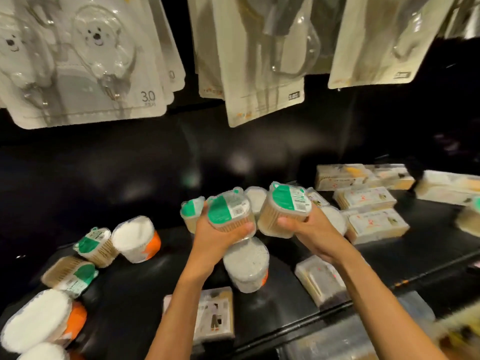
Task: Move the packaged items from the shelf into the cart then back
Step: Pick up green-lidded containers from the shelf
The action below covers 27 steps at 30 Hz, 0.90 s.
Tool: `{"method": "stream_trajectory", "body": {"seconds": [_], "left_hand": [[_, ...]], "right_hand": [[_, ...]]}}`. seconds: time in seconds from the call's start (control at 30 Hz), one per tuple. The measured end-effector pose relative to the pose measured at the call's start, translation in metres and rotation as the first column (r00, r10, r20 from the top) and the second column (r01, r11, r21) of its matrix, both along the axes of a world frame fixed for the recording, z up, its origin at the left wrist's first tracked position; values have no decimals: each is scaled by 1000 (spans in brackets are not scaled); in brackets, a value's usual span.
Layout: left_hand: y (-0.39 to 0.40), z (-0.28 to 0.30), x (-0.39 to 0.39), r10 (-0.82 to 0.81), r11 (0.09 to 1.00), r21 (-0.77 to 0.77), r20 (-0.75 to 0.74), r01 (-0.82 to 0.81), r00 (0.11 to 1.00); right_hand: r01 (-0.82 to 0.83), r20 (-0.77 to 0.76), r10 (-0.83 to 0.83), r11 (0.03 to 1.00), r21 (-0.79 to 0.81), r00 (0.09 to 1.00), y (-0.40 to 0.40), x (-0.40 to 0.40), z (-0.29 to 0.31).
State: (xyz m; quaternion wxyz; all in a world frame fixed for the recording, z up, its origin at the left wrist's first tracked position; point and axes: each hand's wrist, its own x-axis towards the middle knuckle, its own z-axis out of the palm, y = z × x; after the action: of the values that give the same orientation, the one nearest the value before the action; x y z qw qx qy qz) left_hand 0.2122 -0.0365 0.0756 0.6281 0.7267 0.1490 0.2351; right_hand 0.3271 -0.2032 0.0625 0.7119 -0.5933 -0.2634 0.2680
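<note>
My left hand (pixel 215 239) grips a clear tub of wooden swabs with a green-and-white label (pixel 230 210), held above the black shelf (pixel 135 289). My right hand (pixel 307 227) grips a second green-labelled tub (pixel 284 211) just to the right of the first. The two tubs almost touch. A third green-labelled tub (pixel 191 210) stands behind my left hand. A round tub of white swabs (pixel 246 263) sits below my hands on the shelf.
More tubs lie at the left: two green-labelled ones (pixel 94 246) (pixel 71 275) and orange-based white ones (pixel 137 239) (pixel 41 320). Flat boxed packs (pixel 376 224) fill the right of the shelf, others (pixel 215 313) (pixel 320 280) lie near the front edge. Carded items (pixel 85 61) hang overhead.
</note>
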Motion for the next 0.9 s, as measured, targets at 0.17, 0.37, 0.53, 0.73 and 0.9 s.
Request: {"method": "stream_trajectory", "body": {"seconds": [0.17, 0.37, 0.53, 0.73, 0.9], "left_hand": [[-86, -9, 20, -151, 989, -3, -10, 150, 989], [-243, -21, 35, -420, 907, -3, -35, 420, 907], [-402, -39, 22, -626, 780, -1, -41, 626, 779], [-569, -45, -9, -836, 545, 26, -58, 838, 545], [-664, -49, -28, -916, 383, 41, -112, 923, 385]], "right_hand": [[206, -16, -207, 978, -22, 978, -110, -26, -4], [450, -5, -453, 888, -96, 892, -279, -77, -21], [643, 51, -645, 744, -182, 762, -447, -145, -35], [866, 6, -884, 456, -206, 467, -605, -245, -52], [947, -62, -967, 253, -196, 246, -681, -304, -61]]}}
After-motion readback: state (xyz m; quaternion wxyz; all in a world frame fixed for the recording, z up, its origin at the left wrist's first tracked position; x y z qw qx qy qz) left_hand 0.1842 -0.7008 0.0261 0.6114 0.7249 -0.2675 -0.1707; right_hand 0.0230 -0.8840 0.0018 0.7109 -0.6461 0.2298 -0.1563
